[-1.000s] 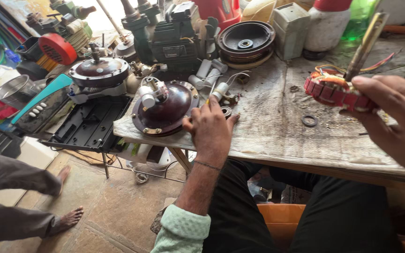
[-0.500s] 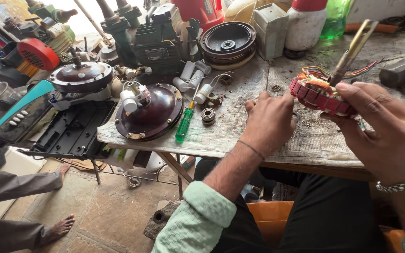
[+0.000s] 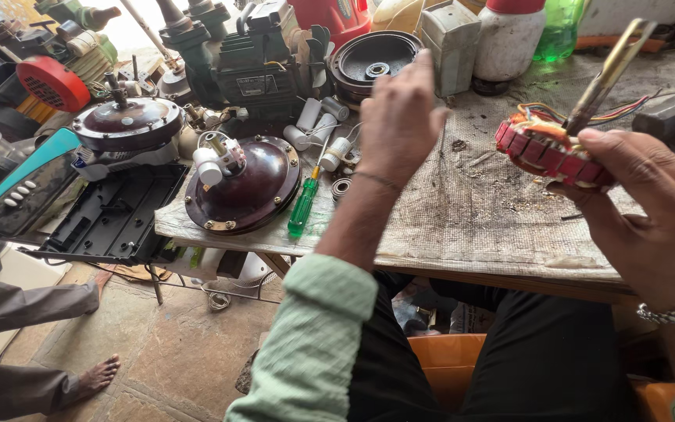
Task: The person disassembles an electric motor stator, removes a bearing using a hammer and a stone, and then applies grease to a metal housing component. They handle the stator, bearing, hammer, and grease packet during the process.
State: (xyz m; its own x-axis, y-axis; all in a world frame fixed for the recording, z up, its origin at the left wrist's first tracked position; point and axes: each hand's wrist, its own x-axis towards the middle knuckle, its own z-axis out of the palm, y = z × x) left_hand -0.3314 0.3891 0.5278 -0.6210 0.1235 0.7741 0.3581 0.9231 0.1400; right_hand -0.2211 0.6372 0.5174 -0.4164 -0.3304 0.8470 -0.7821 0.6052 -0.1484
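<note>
Right hand (image 3: 650,211) fingers grip the red stator (image 3: 548,148) over bare bench (image 3: 494,227); left hand (image 3: 400,117) hovers, fingers loosely curled, holding nothing.

Both hands raised, forearms extended forward.
Left hand (image 3: 401,117): lifted, back toward camera, fingers loosely curled, empty. Right hand (image 3: 650,211): fingers and thumb closed in a grip, wrist banded.

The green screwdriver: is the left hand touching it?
Apart. The head view shows the left hand raised above the table, with bare bench between it and the green screwdriver.
</note>
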